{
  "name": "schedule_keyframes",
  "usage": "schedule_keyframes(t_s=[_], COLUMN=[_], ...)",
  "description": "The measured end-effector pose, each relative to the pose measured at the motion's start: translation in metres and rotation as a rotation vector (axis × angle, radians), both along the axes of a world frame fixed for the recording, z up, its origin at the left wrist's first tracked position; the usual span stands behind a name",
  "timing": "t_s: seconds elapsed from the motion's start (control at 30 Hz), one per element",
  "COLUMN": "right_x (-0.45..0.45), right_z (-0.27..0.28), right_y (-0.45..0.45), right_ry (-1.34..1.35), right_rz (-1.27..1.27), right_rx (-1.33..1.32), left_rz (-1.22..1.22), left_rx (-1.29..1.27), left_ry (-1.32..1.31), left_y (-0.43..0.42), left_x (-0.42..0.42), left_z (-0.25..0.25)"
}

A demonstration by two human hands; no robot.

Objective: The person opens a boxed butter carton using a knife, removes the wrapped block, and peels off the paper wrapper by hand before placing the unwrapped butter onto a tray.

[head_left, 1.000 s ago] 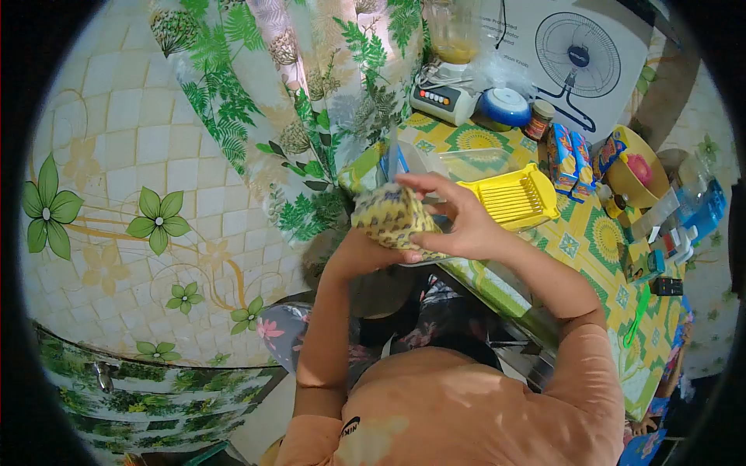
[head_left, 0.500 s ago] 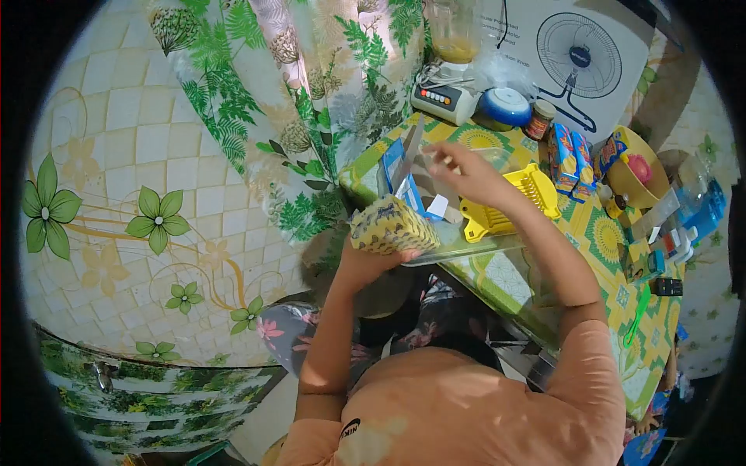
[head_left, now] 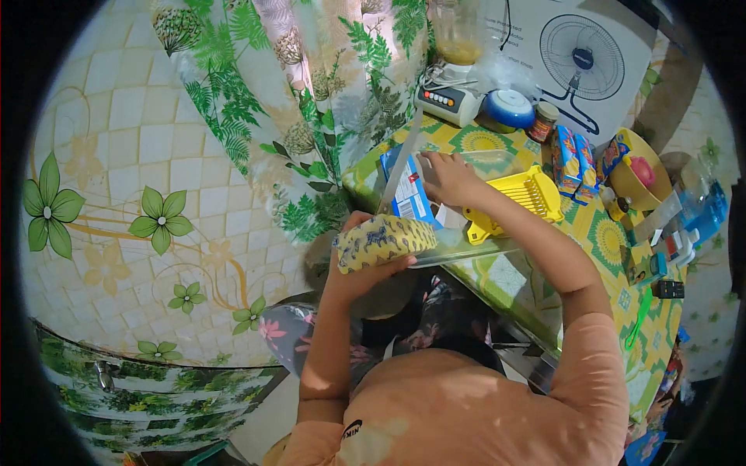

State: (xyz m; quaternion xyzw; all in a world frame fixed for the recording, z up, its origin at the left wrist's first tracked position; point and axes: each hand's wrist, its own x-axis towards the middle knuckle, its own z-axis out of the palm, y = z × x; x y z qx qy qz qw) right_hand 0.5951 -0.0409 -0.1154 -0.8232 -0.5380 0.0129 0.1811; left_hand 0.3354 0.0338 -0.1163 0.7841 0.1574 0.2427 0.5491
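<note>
My left hand [head_left: 360, 278] holds a yellow roll with a dark pattern [head_left: 386, 243] from below, near the table's edge. From the roll a pale strip [head_left: 402, 161] rises up and away toward the blender. My right hand [head_left: 451, 179] is over the table, beside a blue and white box [head_left: 409, 190], its fingers bent near the strip; whatever they may hold is too small to make out. Right of it lies a yellow slotted plastic tray [head_left: 519, 199].
On the patterned table [head_left: 608, 242] stand a blender [head_left: 448, 101], a blue-white bowl [head_left: 508, 108], a jar [head_left: 543, 122], blue packets [head_left: 573, 165], a yellow bowl [head_left: 639, 179] and a green peeler-like tool [head_left: 639, 317]. A fan box [head_left: 579, 58] leans behind; a curtain [head_left: 311, 93] hangs left.
The patterned roll has turned and moved slightly left in my left hand. My right hand has left the roll and gone up and right. More of the blue and white box shows.
</note>
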Motion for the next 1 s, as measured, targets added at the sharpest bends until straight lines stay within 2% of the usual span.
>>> schedule_keyframes(t_s=[0.07, 0.17, 0.27, 0.37, 0.47, 0.57, 0.63, 0.7, 0.77, 0.87, 1.0], right_x=[-0.002, 0.008, 0.009, 0.015, 0.021, 0.037, 0.055, 0.076, 0.09, 0.104, 0.102], right_z=[0.008, 0.002, 0.006, -0.008, 0.008, 0.006, -0.01, -0.014, -0.004, 0.012, 0.031], right_y=[0.008, 0.024, 0.037, 0.048, 0.05, 0.064, 0.074, 0.077, 0.076, 0.073, 0.068], right_ry=[0.135, 0.118, 0.11, 0.076, 0.268, 0.275, 0.339, 0.406, 0.477, 0.479, 0.575], right_rz=[-0.045, -0.081, -0.171, -0.234, -0.112, -0.139, -0.107, -0.075, -0.043, -0.2, -0.343], right_rx=[-0.055, -0.128, -0.168, 0.035, -0.016, -0.067, 0.157, 0.283, 0.317, 0.431, 0.455], left_rz=[0.029, 0.031, 0.059, 0.025, 0.043, 0.044, 0.047, 0.054, 0.066, 0.048, 0.062], left_rx=[0.188, 0.136, 0.087, 0.032, 0.157, 0.068, 0.277, 0.33, 0.232, 0.027, 0.077], left_ry=[-0.122, -0.203, -0.174, -0.185, -0.154, -0.226, -0.201, -0.175, -0.152, -0.178, -0.192], left_y=[-0.007, -0.012, -0.016, -0.014, -0.016, -0.017, -0.007, -0.004, -0.006, -0.009, -0.012], left_x=[-0.001, -0.005, -0.01, -0.012, -0.016, -0.019, -0.022, -0.025, -0.028, -0.028, -0.025], left_z=[0.015, 0.021, 0.027, 0.025, 0.034, 0.031, 0.024, 0.023, 0.028, 0.027, 0.028])
